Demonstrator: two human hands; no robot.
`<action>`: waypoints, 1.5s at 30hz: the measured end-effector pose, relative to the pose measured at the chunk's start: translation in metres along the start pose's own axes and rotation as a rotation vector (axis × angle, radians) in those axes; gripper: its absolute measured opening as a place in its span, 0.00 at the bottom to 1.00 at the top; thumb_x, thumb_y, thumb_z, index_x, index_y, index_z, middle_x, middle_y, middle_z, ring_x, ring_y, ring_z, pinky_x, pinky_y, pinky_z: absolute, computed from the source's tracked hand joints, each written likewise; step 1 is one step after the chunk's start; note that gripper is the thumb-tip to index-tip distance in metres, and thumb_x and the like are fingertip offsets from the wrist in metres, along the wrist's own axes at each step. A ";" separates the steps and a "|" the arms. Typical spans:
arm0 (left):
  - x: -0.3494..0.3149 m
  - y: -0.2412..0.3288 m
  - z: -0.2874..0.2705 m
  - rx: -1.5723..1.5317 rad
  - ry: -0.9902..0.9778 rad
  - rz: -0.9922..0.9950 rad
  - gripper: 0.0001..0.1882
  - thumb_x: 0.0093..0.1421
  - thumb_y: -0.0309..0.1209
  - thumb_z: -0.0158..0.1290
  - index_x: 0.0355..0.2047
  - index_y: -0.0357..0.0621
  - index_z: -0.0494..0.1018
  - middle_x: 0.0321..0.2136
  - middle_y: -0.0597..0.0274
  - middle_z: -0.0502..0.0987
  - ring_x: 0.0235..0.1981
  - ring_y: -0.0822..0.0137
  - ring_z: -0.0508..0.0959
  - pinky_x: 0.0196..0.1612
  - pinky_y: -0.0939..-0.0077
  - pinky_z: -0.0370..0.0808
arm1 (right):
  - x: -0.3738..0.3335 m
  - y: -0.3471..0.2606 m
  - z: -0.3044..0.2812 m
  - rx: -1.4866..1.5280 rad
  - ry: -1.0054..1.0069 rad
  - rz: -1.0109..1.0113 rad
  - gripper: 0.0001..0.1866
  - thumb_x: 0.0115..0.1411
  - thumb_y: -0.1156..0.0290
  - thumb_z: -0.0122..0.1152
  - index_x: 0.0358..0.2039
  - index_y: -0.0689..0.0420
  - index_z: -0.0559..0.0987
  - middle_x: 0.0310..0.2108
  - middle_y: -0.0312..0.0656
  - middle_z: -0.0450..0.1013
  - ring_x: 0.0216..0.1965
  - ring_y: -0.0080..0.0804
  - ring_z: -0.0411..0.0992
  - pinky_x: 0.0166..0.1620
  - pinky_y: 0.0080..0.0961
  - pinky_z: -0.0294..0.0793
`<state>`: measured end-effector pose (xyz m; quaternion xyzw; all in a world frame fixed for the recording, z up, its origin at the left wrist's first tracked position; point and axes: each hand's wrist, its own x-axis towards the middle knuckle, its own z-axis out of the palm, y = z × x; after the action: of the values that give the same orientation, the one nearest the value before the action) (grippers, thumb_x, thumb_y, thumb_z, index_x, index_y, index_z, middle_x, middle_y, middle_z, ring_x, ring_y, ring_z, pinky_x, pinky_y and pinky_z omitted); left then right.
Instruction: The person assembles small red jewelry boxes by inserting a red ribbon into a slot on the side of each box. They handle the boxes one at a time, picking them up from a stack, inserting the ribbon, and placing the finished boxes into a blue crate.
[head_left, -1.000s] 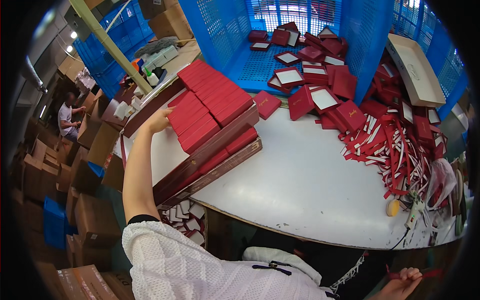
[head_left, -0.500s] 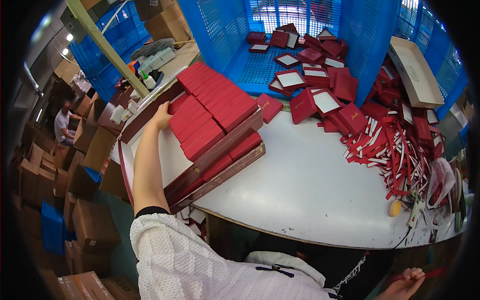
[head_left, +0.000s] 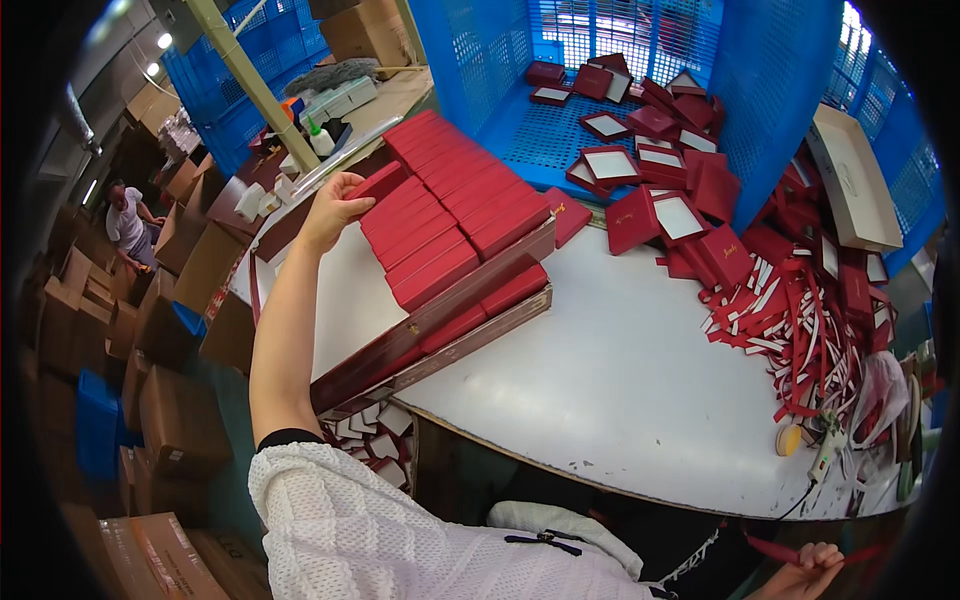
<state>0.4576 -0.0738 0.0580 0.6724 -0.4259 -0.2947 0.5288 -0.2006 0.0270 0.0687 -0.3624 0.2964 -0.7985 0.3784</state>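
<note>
Many brown cartons (head_left: 180, 420) stand well to the left of the big tray (head_left: 505, 260), and a blue bin (head_left: 97, 415) sits with them. Farther back on that side of the tray, a person in a white shirt (head_left: 127, 222) is near more cartons. Just behind the tray is a white bottle with a green tip (head_left: 320, 141). The left hand (head_left: 338, 205) is over the left side of the tray. Its thumb and fingers are close together, pinching the end of one small red box (head_left: 383, 182). This box is in the tray, at the back end of the front row. More red boxes (head_left: 480, 195) stand packed in rows inside the tray, and bare white floor shows at its left. A second tray (head_left: 470, 338) with red boxes is under the tray. Behind it and to the right is a blue crate (head_left: 550, 150) with loose red boxes (head_left: 610, 165) in a messy heap. Well to the right of the tray lies a pile of red and white ribbons (head_left: 790, 320). The right hand (head_left: 815, 572) is far off to the tray's right, low down in front. Its fingers are curled around a red ribbon (head_left: 778, 550).
</note>
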 end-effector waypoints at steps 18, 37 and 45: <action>-0.002 -0.006 0.002 -0.109 -0.189 -0.086 0.07 0.54 0.38 0.46 0.24 0.51 0.65 0.21 0.77 0.65 0.24 0.80 0.64 0.30 0.84 0.62 | -0.006 -0.017 -0.026 0.047 -0.023 -0.024 0.12 0.57 0.64 0.40 0.25 0.59 0.68 0.23 0.41 0.65 0.23 0.27 0.61 0.26 0.20 0.59; -0.001 0.030 0.322 0.624 -0.371 0.621 0.39 0.37 0.34 0.60 0.49 0.35 0.53 0.47 0.49 0.57 0.49 0.59 0.59 0.50 0.71 0.56 | -0.024 -0.038 -0.044 -0.292 -0.299 -0.026 0.15 0.57 0.63 0.43 0.19 0.59 0.61 0.20 0.41 0.59 0.18 0.23 0.58 0.23 0.13 0.62; 0.059 -0.016 0.380 0.869 -0.416 0.371 0.60 0.25 0.39 0.63 0.55 0.42 0.36 0.51 0.44 0.48 0.54 0.50 0.47 0.53 0.52 0.46 | -0.060 -0.063 -0.078 -0.655 -0.247 -0.017 0.15 0.54 0.62 0.47 0.17 0.58 0.67 0.24 0.45 0.66 0.31 0.34 0.62 0.47 0.36 0.59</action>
<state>0.1675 -0.3000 -0.0561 0.6703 -0.7173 -0.1190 0.1481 -0.2608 0.1259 0.0504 -0.5607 0.4858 -0.6144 0.2685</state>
